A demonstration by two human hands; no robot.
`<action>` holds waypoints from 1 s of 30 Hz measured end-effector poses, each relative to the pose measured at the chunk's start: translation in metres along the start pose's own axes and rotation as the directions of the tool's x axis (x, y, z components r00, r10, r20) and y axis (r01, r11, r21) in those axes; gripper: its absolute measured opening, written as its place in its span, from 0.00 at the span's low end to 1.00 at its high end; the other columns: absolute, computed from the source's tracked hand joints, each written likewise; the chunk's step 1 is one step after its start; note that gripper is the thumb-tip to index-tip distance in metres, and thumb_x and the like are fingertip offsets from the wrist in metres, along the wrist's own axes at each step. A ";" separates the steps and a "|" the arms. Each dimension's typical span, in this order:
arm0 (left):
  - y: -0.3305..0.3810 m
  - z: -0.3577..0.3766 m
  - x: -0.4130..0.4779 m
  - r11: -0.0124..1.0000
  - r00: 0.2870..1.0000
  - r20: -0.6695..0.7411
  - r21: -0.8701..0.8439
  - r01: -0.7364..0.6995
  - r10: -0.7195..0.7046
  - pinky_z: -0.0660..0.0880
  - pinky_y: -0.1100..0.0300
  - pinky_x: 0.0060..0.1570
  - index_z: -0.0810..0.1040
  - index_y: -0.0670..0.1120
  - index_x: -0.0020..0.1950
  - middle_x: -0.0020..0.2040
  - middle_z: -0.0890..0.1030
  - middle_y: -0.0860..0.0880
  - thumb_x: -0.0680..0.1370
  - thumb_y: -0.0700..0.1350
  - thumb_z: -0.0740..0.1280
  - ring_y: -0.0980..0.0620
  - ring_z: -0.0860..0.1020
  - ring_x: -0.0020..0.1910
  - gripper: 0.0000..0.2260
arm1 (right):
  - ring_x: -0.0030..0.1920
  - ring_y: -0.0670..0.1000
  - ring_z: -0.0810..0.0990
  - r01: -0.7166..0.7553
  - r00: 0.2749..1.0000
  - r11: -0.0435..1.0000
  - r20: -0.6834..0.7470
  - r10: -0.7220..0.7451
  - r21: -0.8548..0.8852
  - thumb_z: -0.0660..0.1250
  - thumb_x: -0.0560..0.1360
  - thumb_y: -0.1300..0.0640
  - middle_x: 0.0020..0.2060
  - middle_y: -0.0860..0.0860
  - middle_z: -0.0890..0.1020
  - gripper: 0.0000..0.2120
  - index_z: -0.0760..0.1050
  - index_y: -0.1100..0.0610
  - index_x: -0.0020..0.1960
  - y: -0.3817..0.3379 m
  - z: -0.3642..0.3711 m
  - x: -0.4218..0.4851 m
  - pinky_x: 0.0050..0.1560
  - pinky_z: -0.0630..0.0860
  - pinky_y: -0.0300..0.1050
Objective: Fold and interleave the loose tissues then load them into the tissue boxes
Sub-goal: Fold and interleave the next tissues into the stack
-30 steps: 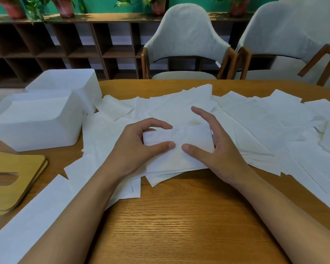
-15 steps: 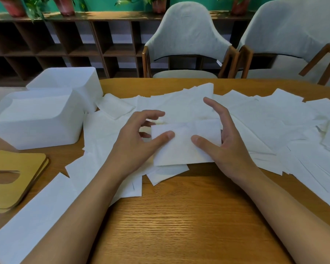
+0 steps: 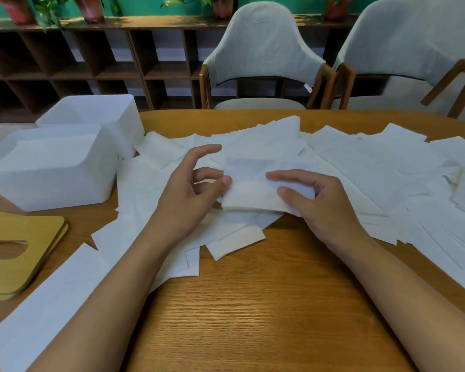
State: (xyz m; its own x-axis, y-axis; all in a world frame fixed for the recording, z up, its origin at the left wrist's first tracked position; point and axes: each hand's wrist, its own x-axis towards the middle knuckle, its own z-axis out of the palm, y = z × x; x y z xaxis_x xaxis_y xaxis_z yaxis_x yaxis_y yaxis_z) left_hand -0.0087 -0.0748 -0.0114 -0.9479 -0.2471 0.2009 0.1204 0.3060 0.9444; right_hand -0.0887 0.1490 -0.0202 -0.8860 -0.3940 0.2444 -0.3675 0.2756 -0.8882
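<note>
A folded white tissue [image 3: 249, 196] is held just above the pile at the table's middle. My left hand [image 3: 191, 194] pinches its left end between thumb and curled fingers, the index finger raised. My right hand [image 3: 313, 200] grips its right end, thumb on top and fingers curled over the far edge. Loose white tissues [image 3: 373, 167] lie spread across the table to the right and behind. Two white tissue boxes stand at the left: the near tissue box [image 3: 49, 183] holds a stack of tissues, and the far tissue box [image 3: 110, 116] is behind it.
Two wooden box lids [image 3: 16, 253] with an oval slot lie stacked at the left edge. A long white sheet [image 3: 46, 299] lies under my left forearm. Two grey chairs [image 3: 263, 55] stand behind the wooden table [image 3: 253, 304], with a dark shelf unit at the back left.
The tissue has been folded narrower and lifted slightly. My right hand turned from lying flat beside it to gripping its right end; my left hand shifted to pinch the left end.
</note>
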 end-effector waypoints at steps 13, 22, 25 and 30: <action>-0.016 -0.009 0.000 0.787 0.952 0.298 0.569 -0.240 0.075 0.76 0.58 0.47 0.78 0.59 0.52 0.49 0.79 0.59 0.69 0.58 0.80 0.58 0.76 0.50 0.16 | 0.58 0.27 0.70 -0.048 0.992 0.998 -0.120 0.044 -0.035 0.68 0.80 0.58 0.52 0.24 0.78 0.14 0.83 0.39 0.53 0.005 -0.005 0.004 0.64 0.71 0.34; -0.013 -0.008 -0.002 0.823 0.948 0.297 0.505 -0.260 0.117 0.72 0.67 0.40 0.82 0.56 0.41 0.41 0.81 0.59 0.73 0.47 0.78 0.54 0.79 0.45 0.07 | 0.54 0.21 0.68 -0.042 0.991 0.998 -0.129 0.036 -0.043 0.68 0.79 0.59 0.50 0.22 0.76 0.14 0.82 0.38 0.53 0.008 -0.006 0.005 0.51 0.63 0.16; -0.008 -0.005 -0.004 0.886 0.961 0.239 0.405 -0.227 0.137 0.76 0.62 0.38 0.83 0.52 0.41 0.39 0.82 0.56 0.73 0.41 0.77 0.53 0.81 0.42 0.07 | 0.59 0.28 0.71 -0.043 0.993 0.998 -0.111 0.038 -0.046 0.68 0.80 0.55 0.58 0.32 0.80 0.11 0.83 0.42 0.56 0.008 -0.004 0.005 0.52 0.62 0.16; -0.001 0.003 -0.008 0.951 0.974 0.100 0.216 -0.223 0.205 0.80 0.57 0.42 0.83 0.47 0.43 0.39 0.83 0.52 0.76 0.36 0.75 0.50 0.81 0.39 0.07 | 0.60 0.27 0.70 -0.016 0.998 0.996 -0.058 0.011 -0.083 0.68 0.79 0.48 0.57 0.27 0.77 0.09 0.82 0.39 0.58 0.006 0.001 0.001 0.60 0.63 0.26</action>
State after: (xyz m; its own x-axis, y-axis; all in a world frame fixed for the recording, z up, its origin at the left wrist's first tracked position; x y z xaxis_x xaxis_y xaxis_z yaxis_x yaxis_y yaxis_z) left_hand -0.0018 -0.0701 -0.0147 -0.9277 -0.0856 0.3635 0.2619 0.5447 0.7967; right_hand -0.0914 0.1492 -0.0255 -0.9049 -0.3394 0.2569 -0.3758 0.3532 -0.8568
